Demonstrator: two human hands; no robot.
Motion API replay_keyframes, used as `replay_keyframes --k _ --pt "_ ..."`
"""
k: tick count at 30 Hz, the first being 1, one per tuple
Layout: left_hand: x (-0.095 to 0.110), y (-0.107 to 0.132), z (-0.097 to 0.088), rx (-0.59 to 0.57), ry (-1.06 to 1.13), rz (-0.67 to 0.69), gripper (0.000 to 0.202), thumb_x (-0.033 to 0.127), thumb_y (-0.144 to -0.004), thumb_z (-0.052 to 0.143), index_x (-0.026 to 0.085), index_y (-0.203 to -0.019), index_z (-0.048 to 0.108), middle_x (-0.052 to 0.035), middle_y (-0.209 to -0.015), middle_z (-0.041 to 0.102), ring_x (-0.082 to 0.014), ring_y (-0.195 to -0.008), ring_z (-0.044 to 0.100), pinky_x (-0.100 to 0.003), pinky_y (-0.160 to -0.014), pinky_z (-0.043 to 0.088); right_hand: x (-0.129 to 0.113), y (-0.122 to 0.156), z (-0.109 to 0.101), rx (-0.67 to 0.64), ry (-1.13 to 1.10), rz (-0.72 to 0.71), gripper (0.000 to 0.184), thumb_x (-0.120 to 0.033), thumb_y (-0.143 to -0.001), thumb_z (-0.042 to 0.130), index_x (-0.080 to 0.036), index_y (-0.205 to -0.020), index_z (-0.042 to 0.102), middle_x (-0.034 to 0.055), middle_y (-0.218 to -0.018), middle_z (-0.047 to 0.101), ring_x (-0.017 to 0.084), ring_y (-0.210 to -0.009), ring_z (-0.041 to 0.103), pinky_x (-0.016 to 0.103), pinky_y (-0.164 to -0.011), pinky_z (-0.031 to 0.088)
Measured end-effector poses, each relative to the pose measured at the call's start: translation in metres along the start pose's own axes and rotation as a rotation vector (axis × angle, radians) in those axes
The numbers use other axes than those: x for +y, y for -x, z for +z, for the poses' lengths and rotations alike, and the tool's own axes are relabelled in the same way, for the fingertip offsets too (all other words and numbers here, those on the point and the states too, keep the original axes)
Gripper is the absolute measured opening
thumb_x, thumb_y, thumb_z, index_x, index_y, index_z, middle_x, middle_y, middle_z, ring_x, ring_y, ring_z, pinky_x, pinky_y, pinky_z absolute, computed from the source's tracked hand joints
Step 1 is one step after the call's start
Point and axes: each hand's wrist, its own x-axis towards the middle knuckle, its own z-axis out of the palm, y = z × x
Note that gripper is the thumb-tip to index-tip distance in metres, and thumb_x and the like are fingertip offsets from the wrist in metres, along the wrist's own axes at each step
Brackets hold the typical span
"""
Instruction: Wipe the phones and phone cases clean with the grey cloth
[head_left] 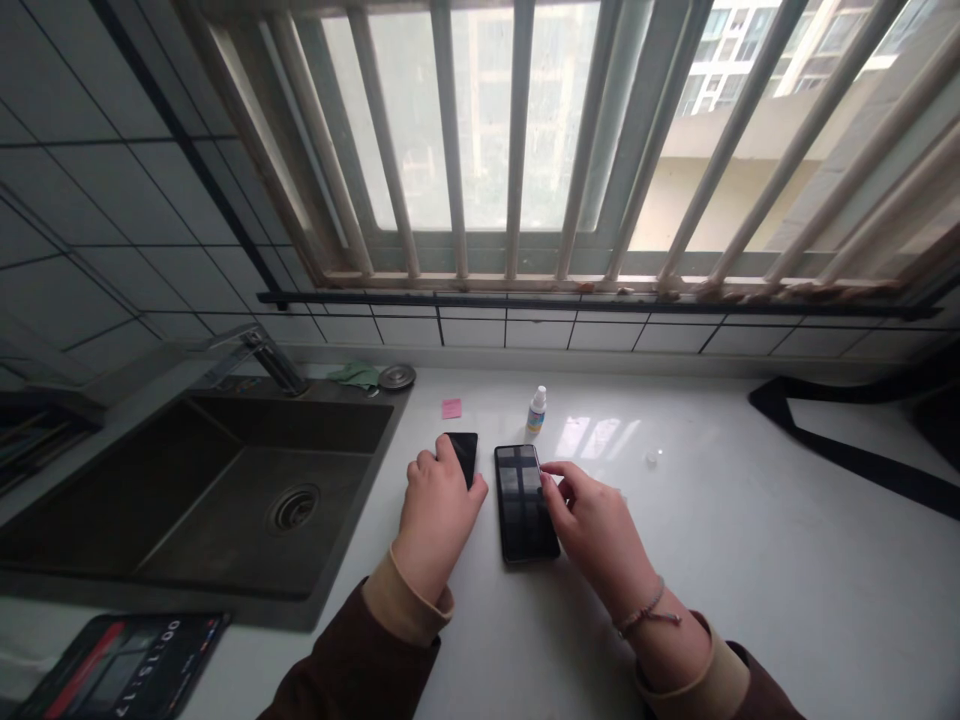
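Note:
On the white counter lies a black smartphone (521, 510), its dark screen facing up and reflecting the window bars. Thumb and forefinger of my right hand (592, 515) are closed at its right edge. To the left, my left hand (439, 500) is wrapped around a second dark phone (466, 455); much of this one is hidden under the palm and fingers. A small white bottle (536, 410) with a colored label stands upright behind the first phone. Further back on the left is a pink sticky note (451, 408).
A dark sink (360, 470) with a faucet (270, 360) fills the left side. A green cloth (356, 375) and a metal drain cover (397, 376) sit behind it. At the lower left, a tablet-like screen (127, 665) shows a timer. A small clear cap (652, 457) and black strap (855, 450) lie right.

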Motion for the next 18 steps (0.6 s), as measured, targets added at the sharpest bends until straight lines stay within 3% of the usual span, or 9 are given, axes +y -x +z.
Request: replay_keyframes --k 4,7,9,12,18 --pt "0.006 0.005 0.0 0.079 0.398 0.189 0.054 0.032 -0.086 0.078 0.02 -0.134 0.055 -0.0175 -0.124 0.067 -0.0369 -0.116 0.065 -0.049 -0.103 0.05 0.001 -0.002 0.001 -0.079 -0.24 0.081 0.037 -0.052 -0.106 0.05 -0.026 -0.12 0.072 0.0016 -0.08 0.076 0.02 -0.065 0.071 0.031 -0.065 0.051" --pt "0.014 0.012 0.0 -0.047 0.628 0.36 0.044 0.034 -0.084 0.081 0.025 -0.122 0.062 -0.0115 -0.117 0.07 -0.0336 -0.111 0.067 -0.046 -0.098 0.052 0.005 -0.003 0.004 -0.176 -0.473 0.219 0.049 -0.065 -0.104 0.047 -0.024 -0.12 0.068 0.0003 -0.073 0.074 0.018 -0.053 0.065 0.029 -0.054 0.051" --pt "0.019 0.017 -0.001 -0.109 0.654 0.413 0.038 0.035 -0.085 0.081 0.024 -0.117 0.064 -0.0103 -0.112 0.071 -0.0323 -0.107 0.067 -0.045 -0.095 0.053 0.008 -0.004 0.008 -0.19 -0.559 0.265 0.053 -0.072 -0.103 0.046 -0.023 -0.105 0.065 -0.0021 -0.061 0.068 0.017 -0.046 0.06 0.028 -0.05 0.048" --pt "0.024 0.022 -0.003 -0.125 0.65 0.434 0.036 0.034 -0.085 0.08 0.023 -0.115 0.065 -0.0097 -0.112 0.07 -0.031 -0.106 0.066 -0.045 -0.095 0.052 0.013 -0.006 0.011 -0.17 -0.602 0.273 0.055 -0.076 -0.1 0.047 -0.024 -0.085 0.056 -0.0039 -0.052 0.061 0.016 -0.043 0.057 0.028 -0.05 0.047" --pt "0.023 0.022 -0.006 -0.204 0.756 0.36 0.04 0.039 -0.082 0.086 0.025 -0.115 0.067 -0.0073 -0.112 0.07 -0.0281 -0.103 0.067 -0.04 -0.089 0.053 0.016 -0.006 0.011 -0.092 -0.638 0.283 0.056 -0.077 -0.098 0.05 -0.025 -0.078 0.054 -0.0037 -0.052 0.059 0.015 -0.043 0.054 0.028 -0.048 0.044"
